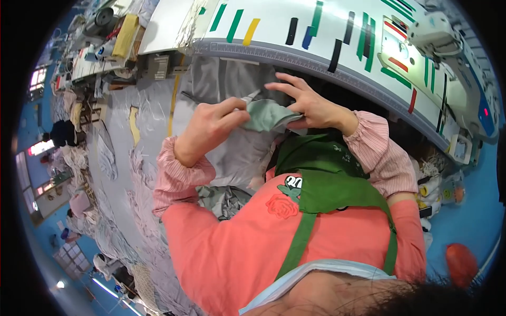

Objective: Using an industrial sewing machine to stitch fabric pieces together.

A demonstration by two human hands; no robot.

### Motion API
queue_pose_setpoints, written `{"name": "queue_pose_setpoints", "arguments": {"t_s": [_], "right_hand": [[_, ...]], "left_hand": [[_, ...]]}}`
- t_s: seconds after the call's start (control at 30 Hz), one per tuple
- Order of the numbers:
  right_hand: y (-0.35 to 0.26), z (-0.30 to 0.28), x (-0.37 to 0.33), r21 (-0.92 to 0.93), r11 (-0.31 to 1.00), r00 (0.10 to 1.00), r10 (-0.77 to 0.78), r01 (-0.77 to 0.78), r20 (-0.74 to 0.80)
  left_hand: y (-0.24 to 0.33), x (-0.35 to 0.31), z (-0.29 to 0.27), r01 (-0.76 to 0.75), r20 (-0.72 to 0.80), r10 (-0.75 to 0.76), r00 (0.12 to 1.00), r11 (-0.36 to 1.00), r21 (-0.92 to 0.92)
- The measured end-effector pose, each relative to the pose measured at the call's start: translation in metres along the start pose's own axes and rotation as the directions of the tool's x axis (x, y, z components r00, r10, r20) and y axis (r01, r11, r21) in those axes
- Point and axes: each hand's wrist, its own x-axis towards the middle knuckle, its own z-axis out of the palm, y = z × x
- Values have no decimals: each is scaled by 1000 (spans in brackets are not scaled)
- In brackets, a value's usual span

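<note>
Between my hands, a small piece of grey-green cloth (269, 116) is held up in front of the green apron (337, 189). My left hand (213, 124) is closed on the cloth's left end, fingertips pressed together. A pale pointed tip (252, 97) shows just above those fingers; whether it is a fold or a separate item I cannot tell. At the right end, the thumb and a finger of my right hand (319, 105) pinch the cloth's edge, while its other fingers stretch up and apart. Grey fabric (229, 152) hangs below and behind my left hand.
Beyond my hands runs a white worktable (226, 29) edged with a ruler strip (253, 51) and marked with coloured tape. A sewing machine (453, 52) stands at its right. Heaped light cloth (153, 210) lies on the left, and a red rounded object (461, 263) is at lower right.
</note>
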Motion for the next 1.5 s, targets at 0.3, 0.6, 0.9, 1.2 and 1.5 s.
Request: {"name": "queue_pose_setpoints", "arguments": {"t_s": [0.3,0.6,0.9,1.2,1.5], "right_hand": [[-31,-35,-14,238,962,980,-164,134,111],[-155,-209,-57,313,938,826,56,148,-560],[-84,-79,-183,-423,863,955,196,-275,-222],[-59,26,-277,192,795,718,604,-576,-347],[-72,19,-269,300,719,601,691,-627,-402]], "left_hand": [[85,108,-135,-324,363,323,874,944,-60],[122,128,-234,-94,-651,-57,757,976,-195],[89,68,54,-494,264,448,854,858,140],[31,10,222,-5,303,260,917,766,-642],[34,110,302,-106,428,189,884,972,-209]]}}
